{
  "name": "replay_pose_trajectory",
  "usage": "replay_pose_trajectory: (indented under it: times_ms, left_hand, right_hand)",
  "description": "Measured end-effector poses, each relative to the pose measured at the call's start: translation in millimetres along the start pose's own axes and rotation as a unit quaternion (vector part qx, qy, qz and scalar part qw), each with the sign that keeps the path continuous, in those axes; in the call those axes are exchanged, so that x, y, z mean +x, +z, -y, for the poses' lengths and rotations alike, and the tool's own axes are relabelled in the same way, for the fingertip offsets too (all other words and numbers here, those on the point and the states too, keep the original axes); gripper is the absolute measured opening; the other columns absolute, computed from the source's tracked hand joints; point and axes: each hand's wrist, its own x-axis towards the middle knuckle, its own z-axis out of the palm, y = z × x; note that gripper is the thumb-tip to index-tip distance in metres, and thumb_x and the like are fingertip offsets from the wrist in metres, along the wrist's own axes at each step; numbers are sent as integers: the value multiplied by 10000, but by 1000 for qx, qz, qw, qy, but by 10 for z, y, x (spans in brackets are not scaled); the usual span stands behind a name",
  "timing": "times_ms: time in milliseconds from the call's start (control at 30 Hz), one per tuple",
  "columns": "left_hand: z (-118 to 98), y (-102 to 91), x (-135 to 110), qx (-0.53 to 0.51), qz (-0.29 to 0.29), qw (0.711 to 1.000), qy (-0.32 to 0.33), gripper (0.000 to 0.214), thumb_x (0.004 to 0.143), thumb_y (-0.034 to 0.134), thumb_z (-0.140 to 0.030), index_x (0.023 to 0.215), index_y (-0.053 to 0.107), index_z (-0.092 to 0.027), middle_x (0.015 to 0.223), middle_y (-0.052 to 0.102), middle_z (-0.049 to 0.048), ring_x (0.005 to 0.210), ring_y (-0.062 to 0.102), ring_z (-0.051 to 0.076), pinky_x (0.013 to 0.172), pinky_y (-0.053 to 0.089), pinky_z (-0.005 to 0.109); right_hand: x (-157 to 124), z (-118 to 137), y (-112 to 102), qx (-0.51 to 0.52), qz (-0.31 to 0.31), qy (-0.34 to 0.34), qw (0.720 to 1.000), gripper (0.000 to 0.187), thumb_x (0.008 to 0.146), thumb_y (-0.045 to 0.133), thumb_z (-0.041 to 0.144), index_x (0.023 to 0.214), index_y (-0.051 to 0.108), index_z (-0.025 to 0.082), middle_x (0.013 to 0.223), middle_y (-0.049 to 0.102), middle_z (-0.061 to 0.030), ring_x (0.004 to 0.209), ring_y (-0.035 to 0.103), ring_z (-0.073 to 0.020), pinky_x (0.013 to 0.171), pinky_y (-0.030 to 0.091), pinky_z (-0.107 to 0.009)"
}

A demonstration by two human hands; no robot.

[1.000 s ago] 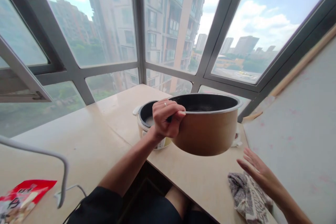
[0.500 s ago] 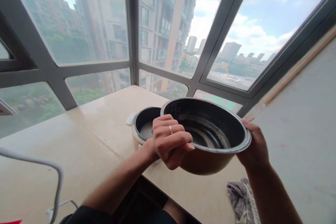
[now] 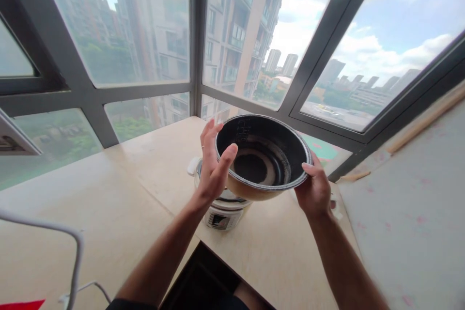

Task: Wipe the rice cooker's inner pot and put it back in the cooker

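I hold a round inner pot [image 3: 261,160], dark inside and tan outside, tilted toward me above a white rice cooker [image 3: 223,208]. My left hand [image 3: 212,164] presses its left rim with the palm, thumb over the edge and fingers stretched up. On the right rim my right hand [image 3: 315,189] grips with the thumb on top. The pot hides most of the cooker's opening. The cooker stands on a pale wooden counter [image 3: 138,189] in the window corner.
Tall windows with dark frames [image 3: 194,38] enclose the counter's far side. A white cord [image 3: 74,256] arcs at the lower left beside a red packet corner [image 3: 22,304]. A pale wall panel [image 3: 410,203] rises on the right. A dark gap [image 3: 214,281] opens below the counter edge.
The pot has been lifted and moved back over the cooker, tilted more toward me. My right hand came up from near the cloth and took the rim. My left fingers have opened out.
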Motion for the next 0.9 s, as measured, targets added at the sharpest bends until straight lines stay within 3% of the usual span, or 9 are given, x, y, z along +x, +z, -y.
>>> replay_pose_trajectory:
  times_ms: [167, 333, 500, 700, 900]
  left_hand:
    - [238, -163, 19, 6, 3, 997, -82, 567, 874, 640, -358, 1400, 468, -236, 1609, 309, 116, 1513, 255, 294, 1247, 195, 482]
    - [426, -250, -35, 24, 17, 995, -97, 652, 776, 661, -227, 1402, 479, -230, 1615, 299, 110, 1521, 233, 318, 1256, 180, 495]
    - [598, -244, -144, 31, 33, 994, -99, 746, 686, 603, -117, 1413, 478, -231, 1618, 297, 92, 1524, 227, 320, 1266, 169, 502]
    - [725, -207, -247, 40, 31, 993, -104, 806, 611, 522, -46, 1399, 490, -215, 1618, 300, 97, 1529, 223, 313, 1271, 157, 508]
    - [896, -238, -355, 58, 23, 990, -125, 789, 614, 520, -46, 1387, 495, -203, 1598, 327, 111, 1524, 239, 311, 1272, 151, 508]
  right_hand:
    - [101, -348, 177, -19, 39, 15, 999, 569, 796, 474, 369, 1335, 587, 225, 1213, 689, -64, 1172, 612, -289, 1015, 495, -432]
    - [107, -632, 249, 16, 46, 32, 998, 616, 788, 472, 335, 1387, 531, 207, 1231, 678, -72, 1144, 619, -286, 999, 495, -437]
    - [83, -818, 220, 21, 34, 41, 998, 633, 773, 479, 323, 1394, 509, 202, 1248, 672, -81, 1127, 628, -289, 998, 489, -439]
    - [105, -995, 164, -50, 35, 43, 997, 664, 751, 451, 318, 1400, 498, 190, 1308, 639, -85, 1178, 602, -285, 1018, 482, -419]
    - [151, -1149, 64, -146, 87, 53, 984, 638, 704, 482, 262, 1330, 570, 175, 1218, 686, -73, 1177, 582, -288, 1077, 427, -443]
